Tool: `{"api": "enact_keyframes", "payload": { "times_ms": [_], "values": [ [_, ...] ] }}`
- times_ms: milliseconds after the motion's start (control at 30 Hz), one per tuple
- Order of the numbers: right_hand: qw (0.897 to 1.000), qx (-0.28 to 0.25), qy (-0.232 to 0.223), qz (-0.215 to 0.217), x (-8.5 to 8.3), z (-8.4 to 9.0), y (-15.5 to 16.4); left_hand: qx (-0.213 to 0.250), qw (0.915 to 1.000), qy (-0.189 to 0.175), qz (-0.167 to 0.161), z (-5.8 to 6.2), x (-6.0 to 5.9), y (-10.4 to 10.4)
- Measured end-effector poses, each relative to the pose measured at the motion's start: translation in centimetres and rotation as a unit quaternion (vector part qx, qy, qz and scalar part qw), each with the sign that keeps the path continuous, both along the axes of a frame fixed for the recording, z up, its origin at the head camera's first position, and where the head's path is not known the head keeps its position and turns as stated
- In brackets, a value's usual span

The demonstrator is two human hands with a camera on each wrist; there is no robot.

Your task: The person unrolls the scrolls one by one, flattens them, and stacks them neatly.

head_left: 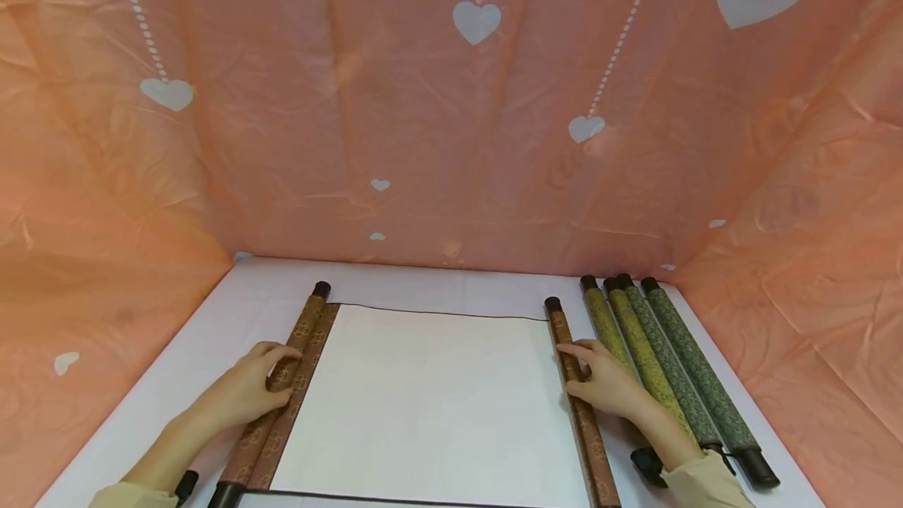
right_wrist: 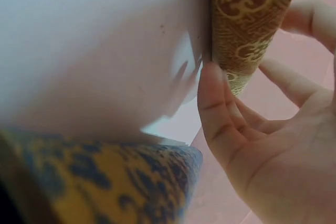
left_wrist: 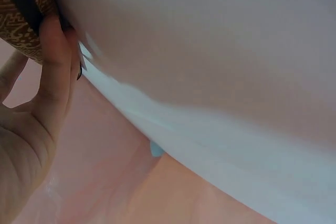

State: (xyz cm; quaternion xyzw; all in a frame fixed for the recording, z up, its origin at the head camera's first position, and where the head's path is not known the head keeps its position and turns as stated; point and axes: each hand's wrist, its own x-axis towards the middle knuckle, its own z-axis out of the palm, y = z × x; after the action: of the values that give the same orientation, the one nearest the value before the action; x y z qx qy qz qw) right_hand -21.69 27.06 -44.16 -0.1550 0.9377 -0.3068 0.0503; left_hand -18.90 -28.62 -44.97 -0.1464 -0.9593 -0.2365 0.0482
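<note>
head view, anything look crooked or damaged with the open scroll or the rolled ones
Nothing stands out. The open scroll lies flat between both rollers, left hand and right hand resting on them. The four rolled scrolls lie side by side, undamaged.

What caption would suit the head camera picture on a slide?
Left hand and right hand rest on the brown rollers of an opened blank scroll, four rolled scrolls lying beside it.

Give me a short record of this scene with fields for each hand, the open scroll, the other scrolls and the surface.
left hand: fingers rest on the left roller of the open scroll
right hand: fingers rest on the right roller
open scroll: flat, blank white sheet, brown patterned rollers
other scrolls: four rolled, yellow-green and dark green, right of the open one
surface: white table, pink heart-print backdrop
</note>
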Motion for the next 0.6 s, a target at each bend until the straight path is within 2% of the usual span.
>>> {"api": "enact_keyframes", "payload": {
  "times_ms": [200, 367, 600],
  "values": [
    [0.999, 0.006, -0.035, 0.000, 0.0, 0.2, 0.0, -0.006, 1.0000, 0.000, -0.001, 0.1, 0.1, -0.5],
    [0.999, 0.012, -0.043, 0.000, 0.1, 0.3, 0.2, -0.008, 0.9999, 0.007, -0.002, 0.0, 0.0, -0.9],
    [1.000, 0.021, 0.000, -0.006, 0.2, 0.1, 0.4, -0.012, 0.9999, 0.003, -0.003, 0.2, 0.0, -1.2]
  ]
}}
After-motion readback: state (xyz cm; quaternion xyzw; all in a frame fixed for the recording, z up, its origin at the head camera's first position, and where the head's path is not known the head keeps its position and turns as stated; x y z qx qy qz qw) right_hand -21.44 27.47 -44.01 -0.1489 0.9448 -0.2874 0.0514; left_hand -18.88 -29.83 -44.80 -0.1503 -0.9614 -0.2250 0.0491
